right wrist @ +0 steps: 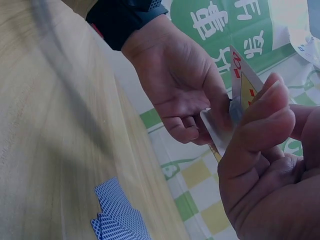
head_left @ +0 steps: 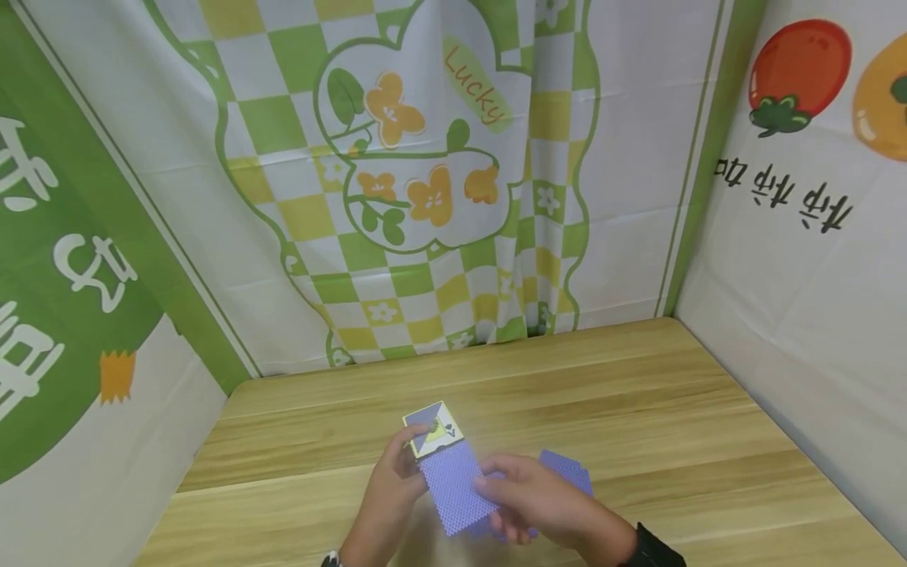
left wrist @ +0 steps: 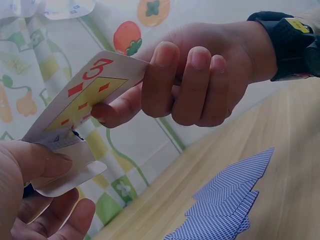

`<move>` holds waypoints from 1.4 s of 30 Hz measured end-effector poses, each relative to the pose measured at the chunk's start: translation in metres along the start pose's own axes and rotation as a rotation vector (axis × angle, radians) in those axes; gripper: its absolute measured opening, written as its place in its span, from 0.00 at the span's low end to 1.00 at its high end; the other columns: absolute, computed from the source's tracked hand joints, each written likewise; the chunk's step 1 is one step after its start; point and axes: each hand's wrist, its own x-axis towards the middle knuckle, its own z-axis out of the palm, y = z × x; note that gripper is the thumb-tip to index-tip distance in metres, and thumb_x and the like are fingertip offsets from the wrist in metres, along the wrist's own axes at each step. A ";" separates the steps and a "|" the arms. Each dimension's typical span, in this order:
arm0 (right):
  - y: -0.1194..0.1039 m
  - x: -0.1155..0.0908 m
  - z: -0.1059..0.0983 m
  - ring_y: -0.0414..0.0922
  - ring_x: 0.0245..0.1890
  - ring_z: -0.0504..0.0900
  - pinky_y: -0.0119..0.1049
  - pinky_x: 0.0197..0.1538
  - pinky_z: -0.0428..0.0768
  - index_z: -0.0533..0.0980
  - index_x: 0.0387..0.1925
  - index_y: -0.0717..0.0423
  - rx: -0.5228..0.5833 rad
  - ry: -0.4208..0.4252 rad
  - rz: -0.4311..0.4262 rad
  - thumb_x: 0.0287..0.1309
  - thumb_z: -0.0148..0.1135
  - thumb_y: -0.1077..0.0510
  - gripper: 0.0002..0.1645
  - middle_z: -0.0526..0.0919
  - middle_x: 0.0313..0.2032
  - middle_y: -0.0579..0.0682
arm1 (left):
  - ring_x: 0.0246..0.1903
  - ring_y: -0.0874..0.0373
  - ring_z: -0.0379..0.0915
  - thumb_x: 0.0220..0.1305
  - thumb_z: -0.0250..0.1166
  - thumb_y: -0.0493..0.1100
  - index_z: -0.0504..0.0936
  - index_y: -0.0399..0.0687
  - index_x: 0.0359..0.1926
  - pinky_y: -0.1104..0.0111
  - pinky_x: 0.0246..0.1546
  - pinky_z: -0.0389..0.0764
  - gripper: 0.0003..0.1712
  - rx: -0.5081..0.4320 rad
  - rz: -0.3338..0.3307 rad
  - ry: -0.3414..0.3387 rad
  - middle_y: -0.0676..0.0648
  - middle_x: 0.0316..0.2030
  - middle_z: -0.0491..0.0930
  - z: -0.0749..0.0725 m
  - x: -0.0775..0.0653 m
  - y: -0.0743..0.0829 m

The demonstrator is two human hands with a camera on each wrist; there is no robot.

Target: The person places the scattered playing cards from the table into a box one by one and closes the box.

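My left hand (head_left: 398, 466) grips a small card box (head_left: 450, 431) with a yellow, white and blue-grey face, thumb on one side and fingers on the other. Blue-patterned playing cards (head_left: 453, 487) extend from the box's near end. My right hand (head_left: 542, 498) pinches the free end of these cards between thumb and fingers. In the left wrist view the lowest card (left wrist: 95, 90) shows a red 3 of diamonds, and a white box flap (left wrist: 87, 175) stands out below it. How many cards are held cannot be told.
Several more blue-backed cards (left wrist: 225, 200) lie fanned and overlapping on the wooden table (head_left: 609, 394), partly behind the right hand in the head view. A checkered curtain (head_left: 425, 291) hangs at the table's far edge, with printed cloth walls on both sides.
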 end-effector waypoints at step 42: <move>-0.004 0.012 0.006 0.40 0.24 0.79 0.31 0.22 0.79 0.74 0.57 0.58 -0.232 0.276 -0.205 0.66 0.65 0.54 0.22 0.80 0.38 0.52 | 0.53 0.47 0.76 0.57 0.68 0.32 0.67 0.49 0.67 0.59 0.47 0.82 0.37 0.001 -0.001 -0.072 0.38 0.60 0.74 0.004 -0.008 0.001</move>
